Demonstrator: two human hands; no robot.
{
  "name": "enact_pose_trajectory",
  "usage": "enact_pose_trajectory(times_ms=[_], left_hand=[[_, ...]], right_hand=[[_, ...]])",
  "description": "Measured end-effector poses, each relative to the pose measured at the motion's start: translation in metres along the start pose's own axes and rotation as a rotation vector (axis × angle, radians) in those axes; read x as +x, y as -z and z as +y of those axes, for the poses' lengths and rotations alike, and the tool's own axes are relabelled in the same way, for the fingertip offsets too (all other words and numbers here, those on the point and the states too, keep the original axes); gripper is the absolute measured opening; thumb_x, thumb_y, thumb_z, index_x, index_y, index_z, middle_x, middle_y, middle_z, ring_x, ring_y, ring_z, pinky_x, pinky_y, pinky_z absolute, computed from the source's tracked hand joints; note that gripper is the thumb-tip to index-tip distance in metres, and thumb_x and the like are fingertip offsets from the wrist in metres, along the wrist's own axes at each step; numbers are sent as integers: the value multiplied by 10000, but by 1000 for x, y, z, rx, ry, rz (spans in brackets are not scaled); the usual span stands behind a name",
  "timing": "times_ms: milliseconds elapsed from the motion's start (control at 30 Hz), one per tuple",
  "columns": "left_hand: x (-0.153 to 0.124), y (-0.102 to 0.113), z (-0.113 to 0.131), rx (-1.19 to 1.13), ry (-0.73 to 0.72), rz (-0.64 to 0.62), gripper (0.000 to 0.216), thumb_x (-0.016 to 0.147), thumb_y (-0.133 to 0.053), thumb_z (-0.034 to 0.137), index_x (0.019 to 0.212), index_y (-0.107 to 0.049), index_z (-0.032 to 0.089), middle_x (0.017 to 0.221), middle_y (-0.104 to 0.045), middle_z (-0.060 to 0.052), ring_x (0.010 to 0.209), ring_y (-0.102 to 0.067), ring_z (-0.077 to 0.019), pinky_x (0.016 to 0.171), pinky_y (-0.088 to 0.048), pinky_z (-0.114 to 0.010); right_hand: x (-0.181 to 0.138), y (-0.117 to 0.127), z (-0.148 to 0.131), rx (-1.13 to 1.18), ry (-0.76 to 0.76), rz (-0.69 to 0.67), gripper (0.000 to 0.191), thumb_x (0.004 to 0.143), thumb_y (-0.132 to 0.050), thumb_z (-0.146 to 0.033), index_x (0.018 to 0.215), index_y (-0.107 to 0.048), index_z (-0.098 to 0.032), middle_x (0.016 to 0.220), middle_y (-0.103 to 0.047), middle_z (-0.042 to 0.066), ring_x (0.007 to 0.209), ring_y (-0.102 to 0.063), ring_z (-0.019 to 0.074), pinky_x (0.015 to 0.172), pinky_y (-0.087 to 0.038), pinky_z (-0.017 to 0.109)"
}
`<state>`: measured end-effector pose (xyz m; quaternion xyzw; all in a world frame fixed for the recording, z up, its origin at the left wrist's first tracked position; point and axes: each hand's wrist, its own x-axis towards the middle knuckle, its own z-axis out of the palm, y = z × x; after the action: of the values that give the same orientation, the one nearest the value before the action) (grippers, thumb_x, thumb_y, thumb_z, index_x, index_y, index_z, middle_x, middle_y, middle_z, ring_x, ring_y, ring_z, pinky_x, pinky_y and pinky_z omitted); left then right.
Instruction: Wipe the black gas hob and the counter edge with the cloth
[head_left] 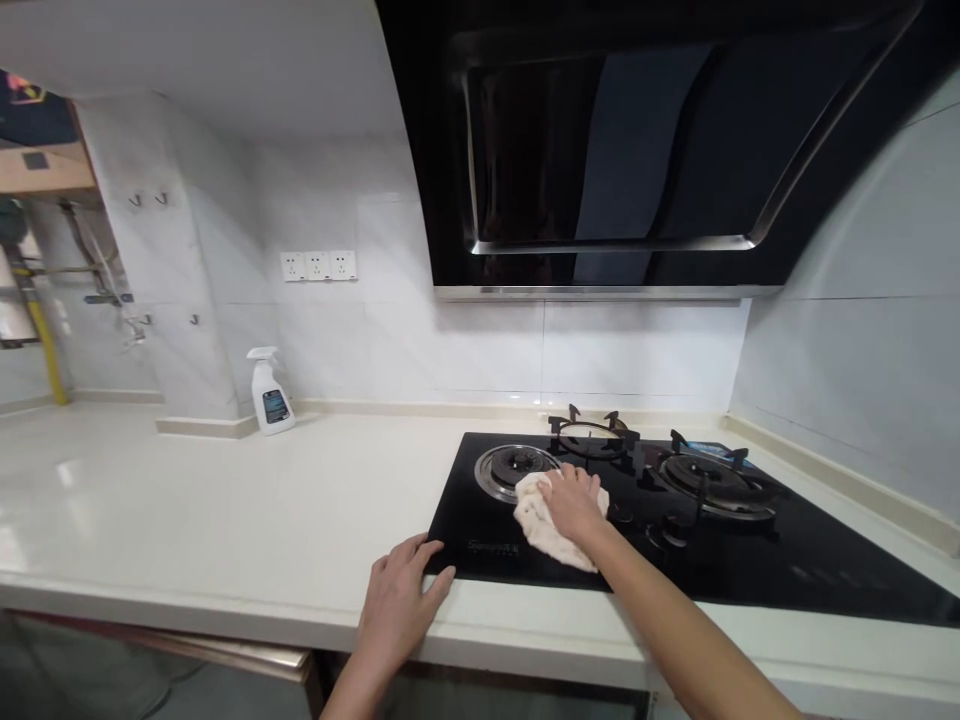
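Under my right hand [576, 503] is a crumpled cream cloth [541, 520], pressed onto the black glass gas stove [480, 555] beside the left burner [517, 462]. My fingers curl over the cloth, and part of it is hidden beneath the palm. My left hand [401, 590] rests on the white countertop at the stove's front left corner, fingers spread, holding nothing. The left burner has no pot support on it. A black pot support [592, 438] stands at the back of the stove, and the right burner [716, 485] has its support in place.
A white spray bottle [271, 395] stands on the countertop [225, 500] against the wall. A black range hood [607, 150] overhangs the stove. Sockets [318, 265] are set in the tiled wall. A stove knob [670, 531] sits right of the cloth. A panel [225, 650] is below the counter.
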<state>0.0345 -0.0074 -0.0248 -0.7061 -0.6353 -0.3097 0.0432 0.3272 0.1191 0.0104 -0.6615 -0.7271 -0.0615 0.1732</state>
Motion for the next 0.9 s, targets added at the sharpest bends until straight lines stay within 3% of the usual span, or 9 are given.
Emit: enact_pose_trajectory(times_ms=[167,367,467,600,733,900], left_hand=[[-2,5,7,-23,39,-29,346,965,-556,428,1236,-703,272,1388,-678,-88,1326,-604,-275,1120,-454,-501],[0,4,11,-69,53,-31,406,1008,-460,533,1222,-704,288,1363,-691,-87,1308,-604,-274,1103,-440,-496],[2,5,15,-85,63,-35,484,1021,-401,568,1312,-650,272,1364,-691,-104,1287,-607,-282,1095,-423,-516],[3,6,14,-126,64,-48,578,1019,-361,587,1468,-516,257,1435,-645,-117,1351,-562,-287,1125,-405,-516],[3,3,5,-194,128,-12,655,989,-382,606,1527,-451,240,1497,-570,-146,1417,-502,-301,1167,-403,-526],[6,2,-6,-218,294,71,658,945,-451,643,1478,-536,267,1561,-485,-159,1518,-374,-338,1213,-353,-588]], right_hand=[[10,-3,7,-9,-60,-21,439,1059,-304,-398,1340,-597,-232,1369,-556,176,1239,-493,341,1026,-359,539],[-10,-3,-7,1,41,-98,589,1056,-253,-552,1424,-548,-199,1448,-542,191,1335,-464,370,1105,-313,603],[-19,-5,-34,26,94,-152,667,1040,-256,-609,1510,-482,-193,1554,-466,219,1423,-410,414,1151,-237,666],[-25,-11,-96,91,253,-221,728,1019,-243,-677,1557,-435,-227,1654,-352,211,1501,-311,447,1168,-161,726],[-31,-15,-156,154,471,-254,592,1024,-323,-594,1533,-452,-322,1654,-377,125,1487,-338,401,1188,-181,694],[-45,-8,-180,205,594,-225,566,992,-442,-452,1534,-435,-290,1617,-419,132,1475,-346,372,1213,-169,668]])
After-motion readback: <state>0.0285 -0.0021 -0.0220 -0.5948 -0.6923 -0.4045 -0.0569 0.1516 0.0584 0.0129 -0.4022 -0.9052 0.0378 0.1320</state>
